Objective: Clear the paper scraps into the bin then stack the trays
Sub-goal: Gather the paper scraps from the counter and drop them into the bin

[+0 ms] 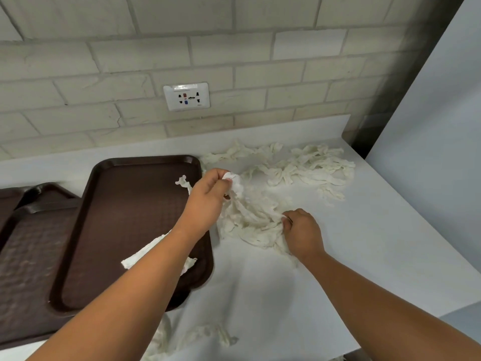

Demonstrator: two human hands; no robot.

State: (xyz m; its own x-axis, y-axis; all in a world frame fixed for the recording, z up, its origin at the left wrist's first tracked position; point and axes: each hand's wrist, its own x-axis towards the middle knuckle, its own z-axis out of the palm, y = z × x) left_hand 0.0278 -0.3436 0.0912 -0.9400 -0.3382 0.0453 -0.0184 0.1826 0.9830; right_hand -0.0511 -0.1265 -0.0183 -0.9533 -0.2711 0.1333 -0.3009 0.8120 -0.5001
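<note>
Head view looks down on a pale worktop (364, 243) set against a tiled wall (78, 61). The left hand (208, 196) hovers over the right rim of the nearest brown tray (125, 217). Its fingers and thumb are curled, pinching a crumpled wad of paper (235, 182) that trails down into the heap of paper scraps (250, 220). This heap lies on the worktop just beside the tray's right edge. The right hand (303, 233) rests on the right side of the same heap, fingers curled in and gripping a bunch of strips.

A second spread of scraps (307, 168) lies toward the far right corner of the worktop, apart from the heap between the hands. More loose strips (208, 334) lie by the near edge, partly under the left forearm.

On the nearest tray a long white strip (145, 252) lies across the right half, partly hidden by the left forearm. A small scrap (183, 181) sits near its far right corner. This tray overlaps a second brown tray (31, 256) at the worktop's left edge, and a third tray (49, 191) shows behind that one. A wall socket (186, 96) sits on the tiles above the nearest tray's far right corner.
</note>
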